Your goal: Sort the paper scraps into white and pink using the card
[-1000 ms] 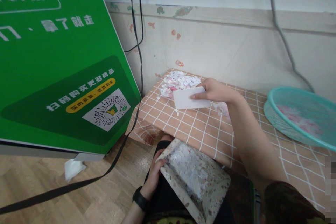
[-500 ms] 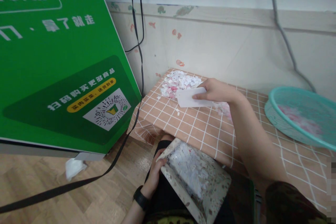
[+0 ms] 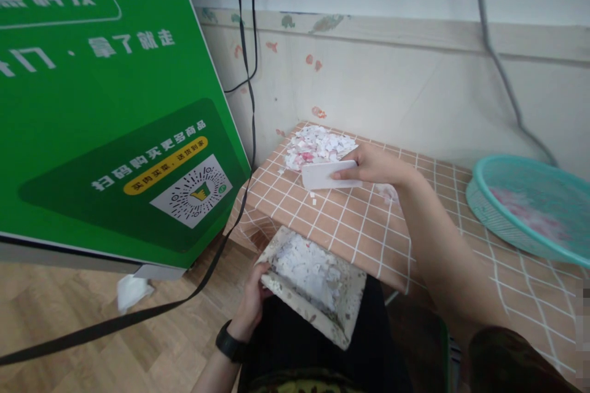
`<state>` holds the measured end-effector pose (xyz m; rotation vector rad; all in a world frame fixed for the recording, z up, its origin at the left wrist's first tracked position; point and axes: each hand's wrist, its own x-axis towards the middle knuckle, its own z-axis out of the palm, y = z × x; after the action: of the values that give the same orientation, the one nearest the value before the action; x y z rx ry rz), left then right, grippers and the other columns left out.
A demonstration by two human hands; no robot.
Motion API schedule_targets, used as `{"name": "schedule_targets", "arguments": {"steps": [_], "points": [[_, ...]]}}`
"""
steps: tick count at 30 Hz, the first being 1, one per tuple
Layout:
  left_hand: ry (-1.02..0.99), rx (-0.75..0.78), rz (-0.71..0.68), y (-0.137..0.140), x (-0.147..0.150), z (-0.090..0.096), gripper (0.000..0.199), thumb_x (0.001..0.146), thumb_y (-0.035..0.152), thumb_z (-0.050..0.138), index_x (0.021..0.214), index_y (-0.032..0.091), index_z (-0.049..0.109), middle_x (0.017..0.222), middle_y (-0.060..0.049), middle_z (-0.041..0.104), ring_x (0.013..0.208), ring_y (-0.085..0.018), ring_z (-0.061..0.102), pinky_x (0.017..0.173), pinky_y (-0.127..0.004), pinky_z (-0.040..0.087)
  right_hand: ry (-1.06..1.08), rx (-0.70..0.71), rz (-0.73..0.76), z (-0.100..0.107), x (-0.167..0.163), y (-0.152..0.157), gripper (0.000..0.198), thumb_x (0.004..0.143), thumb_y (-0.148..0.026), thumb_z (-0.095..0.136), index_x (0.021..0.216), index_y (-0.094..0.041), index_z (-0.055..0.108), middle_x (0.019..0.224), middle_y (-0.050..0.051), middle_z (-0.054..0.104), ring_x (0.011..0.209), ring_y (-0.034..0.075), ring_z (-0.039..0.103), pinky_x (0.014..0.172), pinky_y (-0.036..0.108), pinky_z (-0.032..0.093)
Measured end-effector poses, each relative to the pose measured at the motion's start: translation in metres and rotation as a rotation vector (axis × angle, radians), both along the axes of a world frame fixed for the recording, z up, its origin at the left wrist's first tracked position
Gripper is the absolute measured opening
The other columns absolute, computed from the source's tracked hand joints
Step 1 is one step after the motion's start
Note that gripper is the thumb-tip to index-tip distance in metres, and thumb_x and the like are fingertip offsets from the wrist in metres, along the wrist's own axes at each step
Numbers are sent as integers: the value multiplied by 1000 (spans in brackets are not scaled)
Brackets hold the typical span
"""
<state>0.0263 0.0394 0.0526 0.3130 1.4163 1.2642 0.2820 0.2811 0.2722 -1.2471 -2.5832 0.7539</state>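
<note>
Raised since before, the speckled tray [image 3: 318, 285] sits at the table [image 3: 369, 227] edge, gripped by the left hand [image 3: 251, 307]. At 12 o'clock, the right hand [image 3: 375, 166] pinches a white scraper [image 3: 325, 175] beside paper scraps [image 3: 316, 144].

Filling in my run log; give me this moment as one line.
left hand: holds tray of scraps below table edge | right hand: holds white card beside scrap pile
</note>
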Motion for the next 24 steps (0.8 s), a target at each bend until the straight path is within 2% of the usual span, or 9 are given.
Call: {"name": "schedule_targets", "arguments": {"steps": [4, 8, 12, 15, 18, 24], "points": [[-102, -14, 84, 6, -3, 14, 31, 68, 41, 74, 84, 17, 65, 72, 0, 66, 61, -19, 61, 56, -31, 53, 50, 102, -96, -10, 2, -30, 36, 87, -47, 64, 68, -17, 70, 60, 1, 60, 57, 14, 52, 55, 29, 36], [-110, -12, 107, 9, -6, 24, 33, 63, 41, 77, 79, 17, 63, 67, 2, 64, 58, -18, 61, 52, -30, 52, 117, 211, -206, -33, 7, -72, 37, 93, -44, 59, 70, -18, 72, 57, 1, 63, 53, 13, 54, 53, 27, 37], [-136, 15, 94, 11, -12, 31, 34, 62, 38, 78, 85, 17, 64, 69, 1, 66, 60, -19, 62, 55, -32, 55, 174, 306, -282, -65, 2, -101, 29, 97, -38, 55, 96, -21, 79, 80, 4, 78, 63, 17, 68, 60, 28, 46], [-137, 21, 68, 12, -15, 34, 33, 63, 36, 77, 86, 18, 64, 69, 1, 66, 61, -19, 62, 55, -33, 56, 221, 339, -253, -82, -5, -113, 29, 99, -32, 52, 109, -24, 78, 101, 6, 80, 82, 22, 75, 73, 30, 53], [-133, 9, 66, 13, -15, 34, 31, 64, 37, 77, 84, 17, 63, 66, 2, 64, 57, -18, 61, 53, -31, 54, 231, 342, -197, -86, -8, -126, 29, 100, -30, 51, 115, -27, 76, 108, 5, 78, 92, 23, 75, 82, 33, 55], [-147, 2, 36, 12, -17, 35, 35, 63, 38, 75, 89, 17, 65, 69, 1, 67, 61, -20, 64, 58, -34, 55, 260, 288, -150, -80, -7, -154, 27, 99, -32, 55, 112, -26, 77, 103, 4, 79, 86, 23, 76, 76, 31, 57]]}}
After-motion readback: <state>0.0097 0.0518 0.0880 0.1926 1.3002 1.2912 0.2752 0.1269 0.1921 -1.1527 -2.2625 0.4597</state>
